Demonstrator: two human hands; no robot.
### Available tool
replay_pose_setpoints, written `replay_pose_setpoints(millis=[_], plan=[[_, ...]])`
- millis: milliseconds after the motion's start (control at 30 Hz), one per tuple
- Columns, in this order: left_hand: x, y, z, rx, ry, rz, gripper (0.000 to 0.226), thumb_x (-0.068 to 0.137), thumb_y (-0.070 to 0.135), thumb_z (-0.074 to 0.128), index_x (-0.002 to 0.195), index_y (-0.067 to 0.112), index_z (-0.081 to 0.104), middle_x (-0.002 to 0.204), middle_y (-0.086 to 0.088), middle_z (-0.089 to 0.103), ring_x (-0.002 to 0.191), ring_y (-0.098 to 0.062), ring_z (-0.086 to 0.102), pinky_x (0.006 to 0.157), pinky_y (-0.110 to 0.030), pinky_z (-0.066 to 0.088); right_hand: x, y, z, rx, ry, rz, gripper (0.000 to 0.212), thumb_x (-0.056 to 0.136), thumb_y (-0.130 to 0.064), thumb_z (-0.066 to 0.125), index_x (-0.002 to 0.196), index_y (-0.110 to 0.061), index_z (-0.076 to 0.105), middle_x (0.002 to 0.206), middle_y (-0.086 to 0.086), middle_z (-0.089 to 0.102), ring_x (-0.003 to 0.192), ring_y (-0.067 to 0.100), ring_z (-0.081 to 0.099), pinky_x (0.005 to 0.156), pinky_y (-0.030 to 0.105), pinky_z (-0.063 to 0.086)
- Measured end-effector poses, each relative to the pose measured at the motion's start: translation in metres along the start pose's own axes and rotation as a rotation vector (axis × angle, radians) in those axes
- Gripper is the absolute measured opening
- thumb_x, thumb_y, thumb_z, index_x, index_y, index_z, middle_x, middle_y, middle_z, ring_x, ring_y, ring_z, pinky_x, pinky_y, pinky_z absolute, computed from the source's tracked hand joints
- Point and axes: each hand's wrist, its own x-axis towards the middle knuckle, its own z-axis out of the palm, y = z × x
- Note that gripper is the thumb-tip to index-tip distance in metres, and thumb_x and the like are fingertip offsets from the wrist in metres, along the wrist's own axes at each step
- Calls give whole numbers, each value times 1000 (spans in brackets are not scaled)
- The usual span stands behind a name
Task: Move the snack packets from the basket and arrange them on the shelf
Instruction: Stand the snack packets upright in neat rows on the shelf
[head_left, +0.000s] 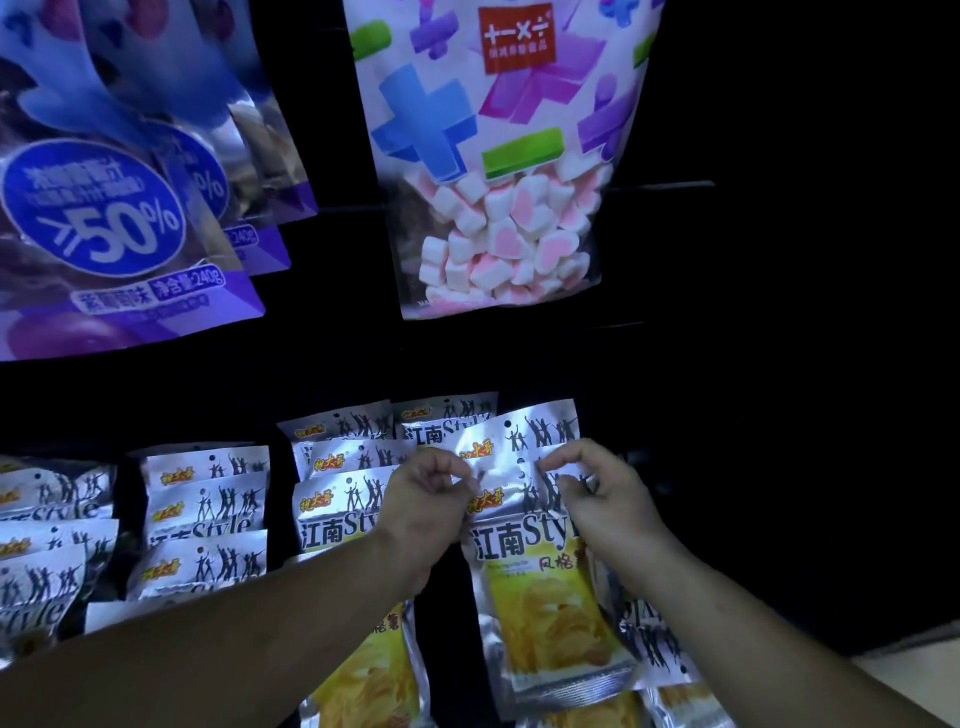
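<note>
A silver snack packet (540, 587) with a yellow chip picture hangs in front of the dark shelf, lower middle. My left hand (426, 499) pinches its top left corner and my right hand (597, 493) pinches its top right corner. Behind it hang more packets of the same kind (524, 431). Another row of the same silver packets (343, 499) hangs just left of my left hand. The basket is out of sight.
Further silver packets (208, 519) fill the hooks to the left. Above hang purple bags (119, 228) and a marshmallow bag (498, 156). Bare metal hooks (665, 184) stick out at the right, where the shelf is dark. More packets (649, 644) lie under my right forearm.
</note>
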Motion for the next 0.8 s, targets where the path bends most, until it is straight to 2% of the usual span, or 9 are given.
replay_pose_setpoints(millis=[100, 200, 300, 400, 467, 567, 633, 733, 800], plan=[[3, 4, 5, 47, -33, -4, 9, 93, 2, 71, 93, 7, 65, 72, -16, 65, 47, -26, 54, 60, -51, 58, 11, 9, 6, -71, 66, -59, 37, 105, -5, 48, 92, -30, 72, 101, -4, 62, 62, -1, 48, 47, 9, 37], [14, 20, 4, 164, -80, 0, 15, 95, -8, 63, 95, 7, 63, 75, -7, 65, 56, -25, 60, 50, -39, 60, 20, 23, 9, -90, 106, -64, 38, 103, 0, 49, 87, -28, 71, 110, 10, 59, 66, 10, 47, 49, 14, 37], [46, 34, -5, 421, -29, 114, 19, 94, -5, 60, 98, 12, 67, 104, -1, 69, 82, -20, 64, 74, -30, 60, 25, 35, 13, -138, 116, -55, 46, 101, 2, 52, 93, -40, 68, 121, 7, 56, 87, 25, 56, 59, 28, 46], [68, 42, -10, 379, -16, 103, 18, 95, -3, 63, 112, 2, 67, 120, -7, 64, 101, -25, 66, 102, -35, 50, 32, 37, 19, -144, 115, -41, 55, 100, 1, 51, 101, -52, 65, 116, 4, 52, 85, 28, 59, 58, 35, 50], [79, 33, -12, 329, -24, 114, 29, 91, -5, 69, 120, 2, 67, 121, -5, 62, 122, -31, 63, 106, -39, 51, 39, 37, 24, -114, 128, -42, 57, 99, 4, 47, 106, -48, 69, 112, 6, 52, 77, 26, 58, 51, 27, 47], [85, 14, -10, 309, -101, 66, 43, 91, 0, 72, 132, 11, 63, 131, 1, 57, 124, -22, 58, 102, -25, 49, 47, 38, 31, -103, 177, -43, 51, 100, 5, 45, 118, -35, 72, 114, 3, 49, 65, 19, 50, 40, 13, 36], [92, 1, -12, 282, -133, 39, 53, 90, 8, 77, 137, 23, 59, 139, 1, 57, 120, -18, 60, 100, -24, 52, 52, 40, 37, -121, 247, -46, 49, 101, 3, 45, 121, -33, 70, 116, 1, 47, 68, 16, 49, 45, 12, 38], [85, -14, -5, 79, -197, -46, 61, 92, 10, 75, 141, 37, 50, 128, 6, 63, 97, -9, 63, 87, -17, 56, 54, 43, 42, -162, 349, -47, 48, 100, 4, 46, 125, -31, 69, 114, 2, 46, 83, 23, 52, 60, 16, 38], [82, -33, 5, 58, -212, -79, 81, 91, 22, 78, 154, 41, 33, 141, 3, 56, 114, -14, 60, 98, -21, 49, 53, 44, 43, -191, 368, -33, 47, 99, 4, 47, 126, -27, 70, 112, 1, 46, 88, 27, 53, 70, 21, 41]])
